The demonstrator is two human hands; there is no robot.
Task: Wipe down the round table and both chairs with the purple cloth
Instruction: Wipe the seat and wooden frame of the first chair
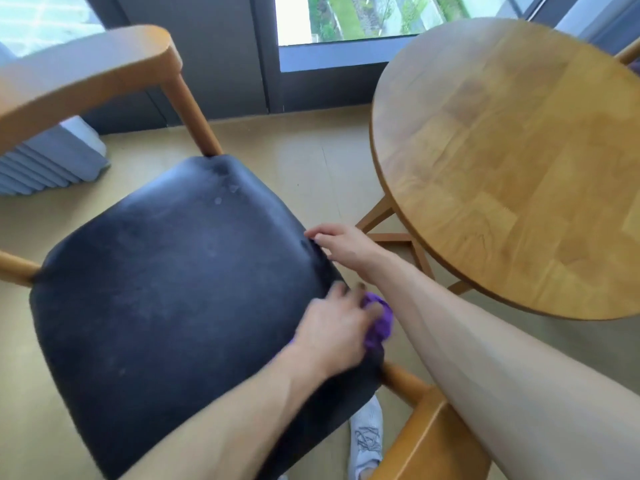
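A bare right forearm [485, 368] stretches across the lower right corner, closest to the lens, reaching from the person's side towards a wooden chair [104, 64] with a dark padded seat [166, 278]. The right hand [341, 245] grips the seat's right edge, fingers curled over the rim and thumb on top, at the side nearest the round table [519, 161]. Just below it, the left hand [334, 330] presses the purple cloth [379, 323] against the same edge of the seat, near its front right corner; the fingers curl around the bunched cloth, which shows past the knuckles and a little under the wrist. The hand is blurred. Pale specks mark the cushion near its far corner. The chair's curved backrest arcs across the upper left, and one arm [426, 434] of it runs under the right forearm. The round table stands just beside the chair on the right, its bare plank top lit by a window [346, 19], its legs [377, 216] angled beneath. A sliver of the second chair [628, 53] shows at the table's far right edge. A pale laced shoe [367, 441] rests on the tan floor [311, 161] under the seat's front corner. Grey pleated curtain [45, 161] folds gather on the floor at left.
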